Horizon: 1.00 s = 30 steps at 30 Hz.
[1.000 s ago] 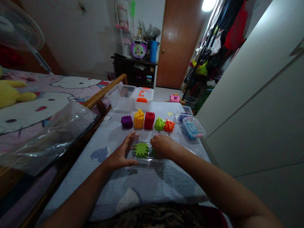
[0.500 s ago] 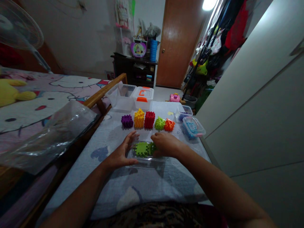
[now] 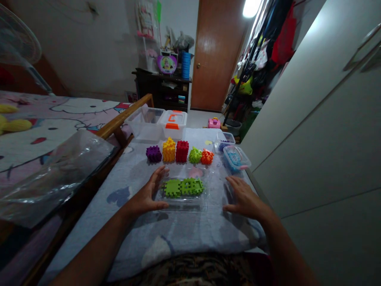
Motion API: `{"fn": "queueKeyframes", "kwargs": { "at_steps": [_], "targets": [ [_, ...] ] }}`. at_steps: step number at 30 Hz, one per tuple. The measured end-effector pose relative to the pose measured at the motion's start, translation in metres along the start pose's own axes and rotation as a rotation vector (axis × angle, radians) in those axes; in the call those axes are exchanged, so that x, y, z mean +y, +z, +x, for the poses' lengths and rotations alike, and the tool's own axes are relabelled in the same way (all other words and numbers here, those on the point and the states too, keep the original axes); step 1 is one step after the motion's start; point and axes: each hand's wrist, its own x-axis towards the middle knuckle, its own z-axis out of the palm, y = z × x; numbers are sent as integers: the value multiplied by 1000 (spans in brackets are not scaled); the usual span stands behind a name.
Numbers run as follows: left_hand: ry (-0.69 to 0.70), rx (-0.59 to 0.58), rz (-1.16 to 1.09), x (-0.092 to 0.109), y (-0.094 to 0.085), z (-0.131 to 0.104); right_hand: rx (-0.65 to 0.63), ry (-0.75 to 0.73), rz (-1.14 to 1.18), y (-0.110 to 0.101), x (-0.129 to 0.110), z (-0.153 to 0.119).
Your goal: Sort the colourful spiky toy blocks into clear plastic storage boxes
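Note:
Green toothed pieces (image 3: 172, 188) lie in a row in a clear plastic tray (image 3: 184, 205) on the cloth-covered table. My left hand (image 3: 149, 193) is at the tray's left edge, thumb and fingers spread around it; whether it bears on the tray is hard to tell. Right of the tray, my right hand (image 3: 244, 198) is spread over the cloth with nothing in it. Behind the tray stand purple (image 3: 154, 154), yellow (image 3: 169, 150), red (image 3: 182, 151), light green (image 3: 195, 155) and orange (image 3: 207, 157) block shapes.
At the table's far left are an open clear bin (image 3: 145, 125) and a lidded box with orange latches (image 3: 175, 124). Two small clear containers (image 3: 224, 141) (image 3: 236, 158) sit at the right edge. A plastic bag (image 3: 59, 171) lies on the bed at left.
My right hand has left the green pieces and moved right, its fingers now spread. The green row shows fully. My left hand stays at the tray's left edge. The whole view has shifted slightly.

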Motion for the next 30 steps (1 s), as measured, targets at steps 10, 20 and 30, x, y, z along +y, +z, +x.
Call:
{"fn": "queueKeyframes", "kwargs": {
  "at_steps": [10, 20, 30],
  "targets": [
    [22, -14, -15, -2, -2, 2, -71, 147, -22, 26, 11, 6],
    [-1, 17, -25, 3, -1, 2, 85, 103, 39, 23, 14, -3],
    [-45, 112, -98, -1, -5, 1, 144, -37, 246, -18, -5, -23]
  ]
}}
